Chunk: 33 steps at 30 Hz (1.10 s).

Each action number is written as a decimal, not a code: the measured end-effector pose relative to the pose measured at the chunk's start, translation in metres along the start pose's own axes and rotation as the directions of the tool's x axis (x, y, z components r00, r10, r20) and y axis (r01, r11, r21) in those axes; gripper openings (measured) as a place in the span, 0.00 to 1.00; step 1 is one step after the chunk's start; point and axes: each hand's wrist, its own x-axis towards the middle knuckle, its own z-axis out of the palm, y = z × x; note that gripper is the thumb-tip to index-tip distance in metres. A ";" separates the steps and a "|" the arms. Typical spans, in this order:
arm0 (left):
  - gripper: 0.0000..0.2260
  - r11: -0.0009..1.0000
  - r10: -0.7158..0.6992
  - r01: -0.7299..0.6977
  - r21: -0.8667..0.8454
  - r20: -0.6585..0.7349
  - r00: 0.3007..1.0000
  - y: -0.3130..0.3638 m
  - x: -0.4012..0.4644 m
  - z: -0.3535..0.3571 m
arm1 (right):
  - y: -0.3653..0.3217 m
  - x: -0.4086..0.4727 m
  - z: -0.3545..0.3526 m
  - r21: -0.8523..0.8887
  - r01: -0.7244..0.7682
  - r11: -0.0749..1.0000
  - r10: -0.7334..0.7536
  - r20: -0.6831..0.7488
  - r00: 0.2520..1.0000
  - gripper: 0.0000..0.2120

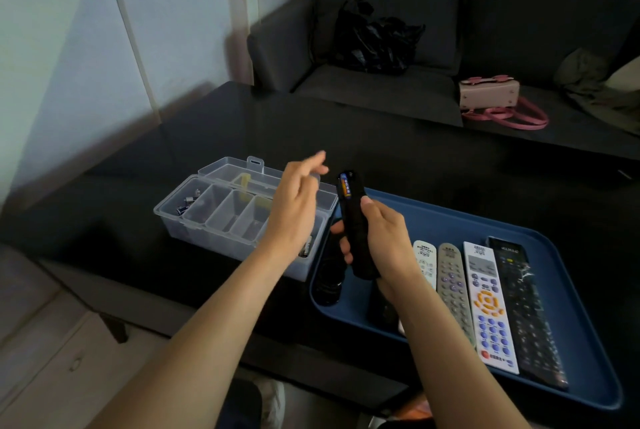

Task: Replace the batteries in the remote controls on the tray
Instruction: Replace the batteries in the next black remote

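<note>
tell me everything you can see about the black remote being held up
The black remote is slim, dark and plastic-looking, held nearly upright above the left end of the blue tray. The right hand grips its lower half. Its battery bay faces the camera, open at the top, with one orange and blue battery seated inside. The left hand hovers beside it, not touching.

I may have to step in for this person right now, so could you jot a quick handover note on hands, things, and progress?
Right hand: grips the black remote control upright, back open, one orange-and-blue battery seated.
Left hand: open, holding nothing, above the clear plastic compartment box.
Blue tray: four remotes lie side by side, plus dark items I cannot identify.
Left: fill remaining slot, close cover, check the others.
</note>
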 end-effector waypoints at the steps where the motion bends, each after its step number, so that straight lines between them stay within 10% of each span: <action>1: 0.18 0.997 -0.022 0.022 -0.071 -0.005 1.000 0.001 0.000 0.000 | 0.000 0.000 -0.001 0.012 -0.014 1.000 0.014 -0.003 1.000 0.14; 14: 0.04 0.883 -0.097 0.105 -0.458 0.042 0.994 0.017 -0.003 0.002 | -0.001 -0.005 0.002 -0.020 -0.024 1.000 0.024 0.019 1.000 0.14; 22: 0.13 0.983 -0.001 -0.006 0.185 0.039 0.999 0.008 -0.004 0.003 | 0.003 -0.003 0.005 -0.068 -0.001 0.998 0.002 0.012 1.000 0.15; 33: 0.06 0.721 0.365 -0.378 0.581 0.146 0.920 0.012 -0.007 -0.003 | 0.005 -0.003 0.003 -0.113 0.014 0.993 -0.016 -0.012 1.000 0.15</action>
